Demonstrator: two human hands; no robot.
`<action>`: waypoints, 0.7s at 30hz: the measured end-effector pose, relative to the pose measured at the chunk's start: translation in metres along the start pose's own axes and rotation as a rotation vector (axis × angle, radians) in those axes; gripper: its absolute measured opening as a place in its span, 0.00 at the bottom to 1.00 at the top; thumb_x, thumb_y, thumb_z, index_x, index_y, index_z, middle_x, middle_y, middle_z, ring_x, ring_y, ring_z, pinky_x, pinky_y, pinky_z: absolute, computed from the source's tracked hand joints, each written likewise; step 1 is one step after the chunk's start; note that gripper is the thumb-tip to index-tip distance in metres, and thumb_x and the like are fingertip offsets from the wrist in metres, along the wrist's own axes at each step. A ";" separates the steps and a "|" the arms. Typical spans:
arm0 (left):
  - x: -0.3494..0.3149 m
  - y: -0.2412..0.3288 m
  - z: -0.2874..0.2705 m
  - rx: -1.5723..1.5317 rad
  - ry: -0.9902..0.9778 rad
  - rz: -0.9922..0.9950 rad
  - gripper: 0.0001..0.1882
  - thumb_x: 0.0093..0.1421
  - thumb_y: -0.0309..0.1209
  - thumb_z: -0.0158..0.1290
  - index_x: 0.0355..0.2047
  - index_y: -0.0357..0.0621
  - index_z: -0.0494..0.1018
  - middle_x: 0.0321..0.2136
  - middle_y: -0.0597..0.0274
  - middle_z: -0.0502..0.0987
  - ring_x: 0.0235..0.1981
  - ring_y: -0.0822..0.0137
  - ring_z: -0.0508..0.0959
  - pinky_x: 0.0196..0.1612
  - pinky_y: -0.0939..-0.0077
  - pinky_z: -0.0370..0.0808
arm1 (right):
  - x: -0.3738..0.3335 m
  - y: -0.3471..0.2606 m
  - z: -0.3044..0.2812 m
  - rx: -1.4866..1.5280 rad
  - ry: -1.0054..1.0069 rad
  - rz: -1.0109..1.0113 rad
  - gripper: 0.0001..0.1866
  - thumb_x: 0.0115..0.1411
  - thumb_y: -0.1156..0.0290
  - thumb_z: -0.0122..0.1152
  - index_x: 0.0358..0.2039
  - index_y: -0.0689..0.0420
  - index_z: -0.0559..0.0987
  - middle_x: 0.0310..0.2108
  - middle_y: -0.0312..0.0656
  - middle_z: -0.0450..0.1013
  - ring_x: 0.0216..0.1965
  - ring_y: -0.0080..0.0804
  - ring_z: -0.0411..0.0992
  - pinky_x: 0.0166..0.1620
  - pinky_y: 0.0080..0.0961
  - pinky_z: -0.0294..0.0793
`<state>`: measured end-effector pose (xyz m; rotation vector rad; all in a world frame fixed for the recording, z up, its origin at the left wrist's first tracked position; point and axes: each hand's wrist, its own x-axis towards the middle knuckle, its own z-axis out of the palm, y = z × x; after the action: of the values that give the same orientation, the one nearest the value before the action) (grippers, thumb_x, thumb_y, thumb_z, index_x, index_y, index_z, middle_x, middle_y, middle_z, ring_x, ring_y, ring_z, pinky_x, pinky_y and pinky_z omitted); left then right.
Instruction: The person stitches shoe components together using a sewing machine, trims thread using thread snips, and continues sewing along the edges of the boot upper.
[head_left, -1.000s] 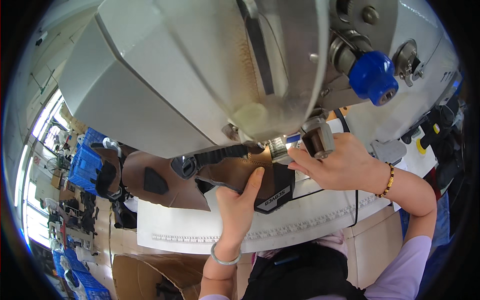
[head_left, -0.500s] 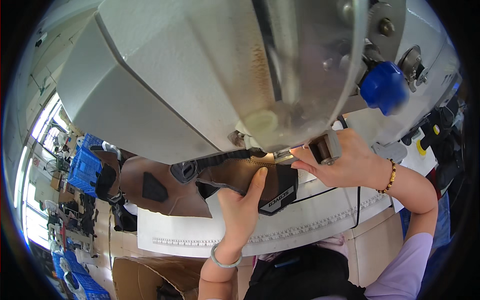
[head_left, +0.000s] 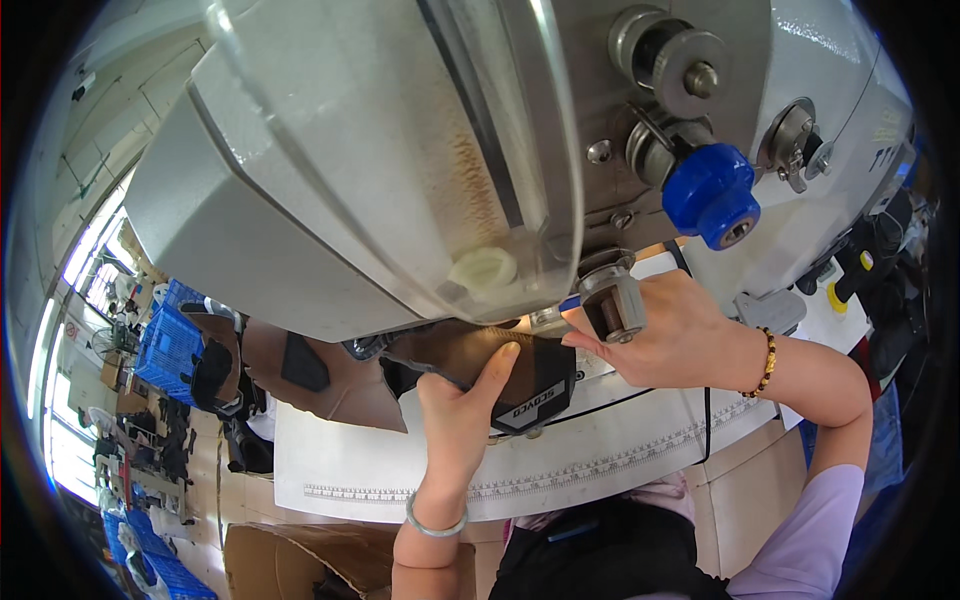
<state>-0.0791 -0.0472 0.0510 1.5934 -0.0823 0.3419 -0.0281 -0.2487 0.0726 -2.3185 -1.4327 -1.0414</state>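
Note:
A brown leather shoe upper (head_left: 440, 348) with a black, white-lettered patch (head_left: 535, 405) lies under the head of a sewing machine (head_left: 330, 200). My left hand (head_left: 460, 405) grips its near edge, thumb flat on top and fingers out of sight beneath. Just right of the upper is my right hand (head_left: 665, 335), thumb and forefinger drawn close together behind a metal roller bracket (head_left: 612, 300). A small blue bit shows at those fingertips; what they hold is hidden. The needle area is mostly covered by the machine head and its clear plastic shield (head_left: 490, 200).
A blue knob (head_left: 708, 195) juts from the machine's side. The white table (head_left: 350, 460) carries a printed ruler along its near edge. An open cardboard box (head_left: 300, 560) stands below, blue crates (head_left: 170, 345) at the left, and dark items (head_left: 870, 310) at the far right.
The shoe upper and my left hand have shifted slightly left. My right hand has moved left too, its thumb and forefinger closer together. The machine's knob and shield appear further left in the view.

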 end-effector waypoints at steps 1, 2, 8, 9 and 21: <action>0.002 0.002 0.000 0.017 0.002 -0.005 0.07 0.56 0.24 0.56 0.33 0.31 0.75 0.27 0.66 0.77 0.27 0.80 0.71 0.32 0.86 0.68 | 0.001 0.001 0.000 0.022 -0.011 0.005 0.10 0.51 0.66 0.61 0.26 0.58 0.71 0.26 0.36 0.67 0.22 0.25 0.71 0.19 0.22 0.67; 0.003 0.004 -0.001 0.035 0.003 -0.011 0.07 0.56 0.25 0.56 0.32 0.30 0.75 0.26 0.66 0.77 0.27 0.80 0.71 0.31 0.87 0.68 | 0.002 0.001 0.000 0.045 -0.022 0.010 0.10 0.51 0.66 0.61 0.26 0.58 0.71 0.26 0.36 0.67 0.22 0.25 0.71 0.19 0.22 0.68; 0.009 0.003 -0.008 0.071 -0.064 -0.029 0.08 0.56 0.26 0.55 0.31 0.29 0.76 0.24 0.67 0.77 0.26 0.81 0.71 0.30 0.87 0.68 | 0.004 0.001 -0.001 0.037 0.036 0.027 0.10 0.53 0.64 0.59 0.27 0.57 0.72 0.25 0.35 0.67 0.22 0.25 0.71 0.19 0.23 0.67; 0.009 0.003 -0.009 0.072 -0.065 -0.027 0.08 0.56 0.26 0.55 0.31 0.29 0.76 0.24 0.67 0.77 0.26 0.81 0.71 0.30 0.87 0.68 | 0.003 -0.001 -0.005 0.036 0.038 0.028 0.10 0.53 0.64 0.59 0.27 0.57 0.72 0.25 0.35 0.67 0.22 0.25 0.71 0.19 0.23 0.67; 0.004 0.009 -0.009 -0.063 -0.114 -0.131 0.09 0.56 0.25 0.56 0.35 0.30 0.75 0.28 0.65 0.77 0.28 0.79 0.73 0.33 0.85 0.69 | 0.002 0.000 -0.011 -0.004 -0.105 0.043 0.09 0.52 0.65 0.60 0.28 0.56 0.74 0.30 0.36 0.69 0.25 0.25 0.73 0.20 0.22 0.68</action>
<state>-0.0786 -0.0383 0.0605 1.5467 -0.0748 0.1449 -0.0326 -0.2535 0.0819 -2.4288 -1.4114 -0.9240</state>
